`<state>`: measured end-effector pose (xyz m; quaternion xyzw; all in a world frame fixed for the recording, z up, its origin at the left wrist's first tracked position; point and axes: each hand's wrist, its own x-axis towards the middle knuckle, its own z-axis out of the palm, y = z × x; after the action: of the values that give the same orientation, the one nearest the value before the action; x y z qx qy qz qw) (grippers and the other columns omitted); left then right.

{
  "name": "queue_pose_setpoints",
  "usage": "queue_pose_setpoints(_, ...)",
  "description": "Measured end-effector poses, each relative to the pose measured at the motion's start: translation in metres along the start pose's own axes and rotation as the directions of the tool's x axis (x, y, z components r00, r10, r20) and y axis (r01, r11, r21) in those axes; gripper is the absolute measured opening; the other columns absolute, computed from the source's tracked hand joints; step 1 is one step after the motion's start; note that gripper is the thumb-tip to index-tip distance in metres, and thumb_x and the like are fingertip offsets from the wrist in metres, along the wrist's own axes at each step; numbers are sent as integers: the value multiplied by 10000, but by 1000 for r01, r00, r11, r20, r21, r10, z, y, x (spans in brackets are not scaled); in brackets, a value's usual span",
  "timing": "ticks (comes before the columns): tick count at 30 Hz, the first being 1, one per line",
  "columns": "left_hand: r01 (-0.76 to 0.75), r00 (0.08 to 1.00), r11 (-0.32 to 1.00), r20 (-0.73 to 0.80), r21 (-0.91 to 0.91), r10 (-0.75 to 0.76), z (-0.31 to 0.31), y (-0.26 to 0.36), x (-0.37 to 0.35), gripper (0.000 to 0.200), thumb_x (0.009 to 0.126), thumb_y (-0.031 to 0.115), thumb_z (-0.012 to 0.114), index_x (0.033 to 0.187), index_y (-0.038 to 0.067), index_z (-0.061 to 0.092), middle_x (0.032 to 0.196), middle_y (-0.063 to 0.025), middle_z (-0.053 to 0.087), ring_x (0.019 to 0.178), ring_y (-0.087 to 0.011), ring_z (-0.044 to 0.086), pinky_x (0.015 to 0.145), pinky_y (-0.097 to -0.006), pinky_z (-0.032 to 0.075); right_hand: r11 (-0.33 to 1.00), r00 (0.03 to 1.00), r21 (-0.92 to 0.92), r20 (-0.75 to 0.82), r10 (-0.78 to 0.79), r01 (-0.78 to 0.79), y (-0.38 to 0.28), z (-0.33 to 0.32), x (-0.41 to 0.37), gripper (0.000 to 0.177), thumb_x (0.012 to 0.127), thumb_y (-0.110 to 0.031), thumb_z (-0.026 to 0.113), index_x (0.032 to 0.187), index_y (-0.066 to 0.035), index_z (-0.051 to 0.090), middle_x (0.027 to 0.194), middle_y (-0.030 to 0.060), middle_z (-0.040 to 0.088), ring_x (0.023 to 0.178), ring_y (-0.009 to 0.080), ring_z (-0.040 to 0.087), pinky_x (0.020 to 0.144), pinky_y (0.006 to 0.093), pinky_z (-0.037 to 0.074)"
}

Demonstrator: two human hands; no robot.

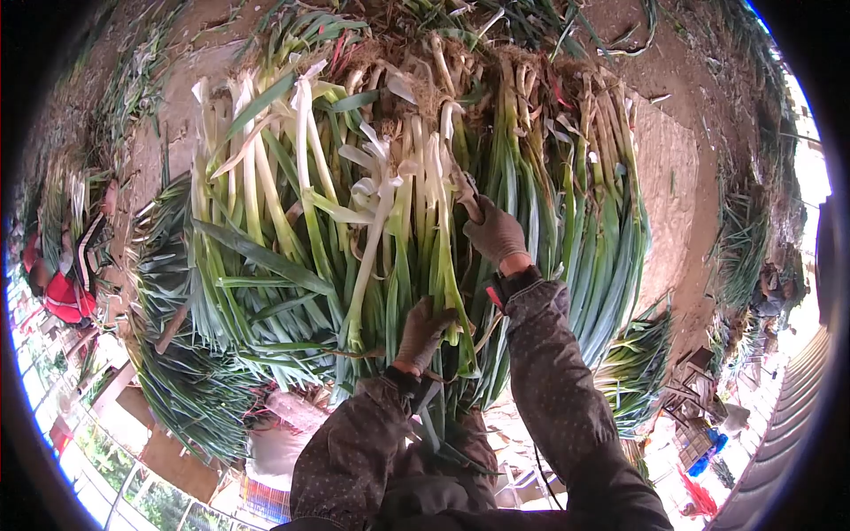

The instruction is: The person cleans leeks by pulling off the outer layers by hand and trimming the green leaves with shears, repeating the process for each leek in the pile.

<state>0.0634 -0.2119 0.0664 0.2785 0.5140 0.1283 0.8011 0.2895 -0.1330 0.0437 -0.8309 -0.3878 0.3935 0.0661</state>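
A wide spread of leeks [407, 203] lies in front of me, roots at the far side and green leaves toward me. My left hand [423, 334], in a grey-brown glove, is closed round the green part of one leek [445, 257] near the near end of the pile. Higher up and to the right, my gloved right hand [494, 234] is closed on a brownish strip of outer leaf [467, 190] beside that leek's white stem. The fingertips of my right hand are partly hidden.
Cleaned white-stemmed leeks [257, 177] lie on the left, soil-stained ones [602, 177] on the right. More green leaves [190, 389] are heaped at the lower left. A person in red [66, 296] is at the far left; loose trimmings litter the ground.
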Motion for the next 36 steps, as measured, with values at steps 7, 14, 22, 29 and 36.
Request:
queue_pose_setpoints(7, -54, 998, 997, -10, 47, 54, 4, 4, -5, 243, 960, 116, 672, 1155, -18, 615, 988, -76, 696, 875, -161, 665, 816, -313, 530, 979, 983, 99, 11, -181, 179, 33, -14, -91, 549, 911, -318, 666, 1413, -119, 566, 979, 277, 713, 872, 466, 703, 754, 509, 572)
queue_pose_setpoints(14, 49, 998, 996, 25, 73, -51, -4, 82, -54, 309, 971, 211, 680, 1157, -27, 613, 982, -90, 679, 877, -159, 646, 795, -314, 526, 974, 980, 226, 195, -28, -17, 32, -45, -221, 691, 892, -297, 723, 1501, -84, 475, 932, 301, 690, 896, 473, 700, 725, 487, 561)
queue_pose_setpoints(22, -2, 988, 916, -139, 400, 63, -58, 195, -87, 402, 992, 299, 636, 1225, -27, 613, 1041, -114, 688, 936, -234, 683, 807, -388, 549, 828, 980, 526, 145, 137, -194, 33, -32, -231, 648, 897, -210, 703, 1491, -65, 490, 984, 271, 711, 971, 351, 753, 796, 393, 564)
queue_pose_setpoints(29, 123, 776, -106, -29, 987, 630, -111, 93, -7, 452, 900, 68, 601, 1350, 67, 566, 1199, -198, 661, 1031, -408, 671, 938, -460, 529, 880, 999, 474, -11, 53, -41, 51, -18, -185, 621, 880, -245, 704, 1458, -103, 524, 1068, 273, 709, 1013, 416, 712, 836, 438, 565)
queue_pose_setpoints(36, -487, 852, 397, 323, 778, 413, 26, 46, 80, 414, 916, 228, 729, 1255, 11, 631, 1119, -215, 706, 1065, -382, 683, 927, -456, 541, 909, 987, 415, -156, 30, 37, 96, -26, -151, 615, 884, -276, 689, 1450, -109, 518, 1058, 271, 705, 989, 472, 683, 826, 487, 564)
